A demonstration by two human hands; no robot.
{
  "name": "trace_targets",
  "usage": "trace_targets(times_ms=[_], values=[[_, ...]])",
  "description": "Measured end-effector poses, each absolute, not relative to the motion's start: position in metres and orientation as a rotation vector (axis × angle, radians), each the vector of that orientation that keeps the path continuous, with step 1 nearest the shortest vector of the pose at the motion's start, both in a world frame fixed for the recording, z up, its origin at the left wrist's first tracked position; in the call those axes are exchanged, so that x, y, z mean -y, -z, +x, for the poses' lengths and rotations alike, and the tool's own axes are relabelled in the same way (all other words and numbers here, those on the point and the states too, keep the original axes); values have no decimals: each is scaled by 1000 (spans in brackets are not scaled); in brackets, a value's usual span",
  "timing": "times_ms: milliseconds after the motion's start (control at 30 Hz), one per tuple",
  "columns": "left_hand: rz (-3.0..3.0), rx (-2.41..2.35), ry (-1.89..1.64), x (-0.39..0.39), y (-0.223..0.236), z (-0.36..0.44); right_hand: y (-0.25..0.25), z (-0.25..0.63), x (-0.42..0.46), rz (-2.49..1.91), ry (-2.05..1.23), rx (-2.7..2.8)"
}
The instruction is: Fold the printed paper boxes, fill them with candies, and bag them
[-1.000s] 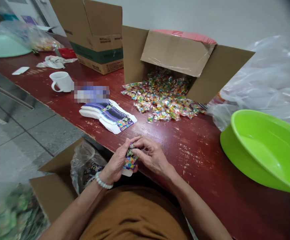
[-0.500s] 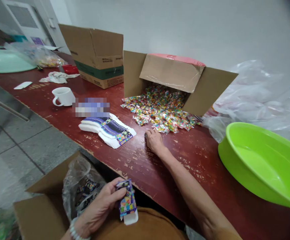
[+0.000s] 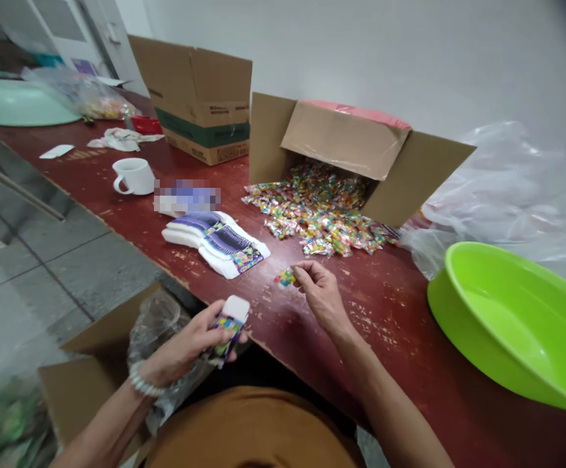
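My left hand [image 3: 197, 341] grips a small purple printed carton [image 3: 227, 331] near the table's front edge; its white end flap stands up and away from me. Between the thumb and fingers of my right hand [image 3: 318, 286] is a small clear packet of colourful candy [image 3: 285, 277], held just over the tabletop. Behind that hand, many similar candy packets [image 3: 326, 224] spill out of a cardboard box [image 3: 344, 143] lying on its side. Flattened purple-and-white cartons [image 3: 229, 247] lie in overlapping stacks left of my right hand.
A bright green basin [image 3: 501, 325] stands at the right, with clear plastic bags [image 3: 507, 188] behind it. On the left are a white mug [image 3: 134, 177] and an upright cardboard box [image 3: 205, 110]. Below the table edge, an open carton [image 3: 82, 390] holds a plastic bag.
My right hand has drawn back from the candy pile with a packet in its fingers. My left hand has risen and turned the carton, so its white flap points up.
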State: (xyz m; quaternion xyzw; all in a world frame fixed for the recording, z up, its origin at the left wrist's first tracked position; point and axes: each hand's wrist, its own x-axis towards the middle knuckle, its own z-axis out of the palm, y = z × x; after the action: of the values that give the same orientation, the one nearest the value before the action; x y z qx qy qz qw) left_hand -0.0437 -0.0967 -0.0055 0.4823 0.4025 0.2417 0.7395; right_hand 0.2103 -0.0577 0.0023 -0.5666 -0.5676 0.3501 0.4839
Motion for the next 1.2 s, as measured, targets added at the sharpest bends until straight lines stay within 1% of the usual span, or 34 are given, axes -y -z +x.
trace_targets(times_ms=[33,100,367,433,567,667,767,833,900,1000,1067,1133,1200], values=[[1067,-873,-572,97,3,-35,-6,205,66,-1303,-949,1321],[1094,-844,-639,97,-1,-19,-11,197,77,-1240,-984,1319],[1162,-897,-641,105,-12,4,-2,182,93,-1233,-538,1691],[1156,-888,-676,105,-10,7,-4,180,96,-1202,-547,1716],[919,-867,-764,106,-1,11,-7,187,98,-1187,-844,1476],[721,-862,-805,105,3,15,0,191,97,-1163,-1219,1229],[725,-859,-842,106,4,19,14,185,98,-990,-1664,1094],[782,-866,-885,107,5,20,21,178,100,-907,-1767,1075],[802,-871,-908,107,6,20,23,173,101,-921,-1638,1114],[690,-810,-829,105,6,17,16,174,102,-994,-1207,1319],[574,-729,-750,103,5,15,8,178,102,-996,-1020,1533],[511,-689,-724,101,3,15,4,180,103,-1006,-1006,1676],[494,-716,-756,100,0,16,3,180,104,-1062,-1105,1637]])
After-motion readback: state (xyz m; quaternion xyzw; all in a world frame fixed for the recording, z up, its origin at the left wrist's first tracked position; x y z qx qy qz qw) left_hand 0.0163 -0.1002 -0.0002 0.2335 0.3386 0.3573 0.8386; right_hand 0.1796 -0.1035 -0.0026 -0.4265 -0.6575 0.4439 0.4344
